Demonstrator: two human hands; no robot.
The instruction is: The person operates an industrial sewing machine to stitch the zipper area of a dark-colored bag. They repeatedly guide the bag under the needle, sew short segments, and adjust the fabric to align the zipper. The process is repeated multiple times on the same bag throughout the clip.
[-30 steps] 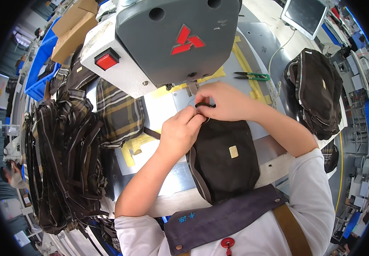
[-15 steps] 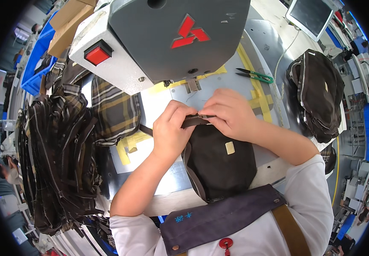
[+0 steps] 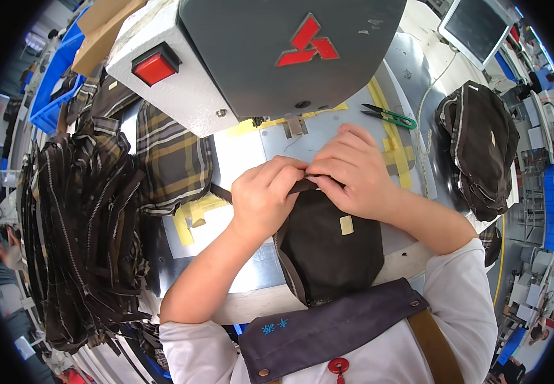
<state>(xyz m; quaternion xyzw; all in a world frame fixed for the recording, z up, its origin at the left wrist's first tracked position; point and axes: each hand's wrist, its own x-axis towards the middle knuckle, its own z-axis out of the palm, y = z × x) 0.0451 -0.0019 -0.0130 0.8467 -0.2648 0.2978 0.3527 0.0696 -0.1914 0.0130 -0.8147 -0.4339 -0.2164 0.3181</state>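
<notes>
My left hand (image 3: 261,198) and my right hand (image 3: 350,173) meet at the top edge of a dark fabric pouch (image 3: 331,249) with a pale label, both closed on its dark zipper strip (image 3: 302,184). My fingertips partly hide the strip. The pouch lies on the sewing machine's plate, just below the machine head (image 3: 296,54) and its presser foot (image 3: 293,128). Green-handled thread snips (image 3: 399,118) lie at the upper right. A plaid fabric piece (image 3: 168,160) rests left of the hands.
A heap of dark zippered pieces (image 3: 81,237) fills the left. A stacked dark pouch (image 3: 479,147) sits at right. A blue bin (image 3: 49,105), cardboard box (image 3: 97,32), tablet screen (image 3: 472,29) and red button (image 3: 155,66) surround the machine. Co-workers appear at the rims.
Both hands moved down from near the presser foot, drawing a little apart, then closed together again on the zipper at the pouch's top edge. The view has shifted slightly.
</notes>
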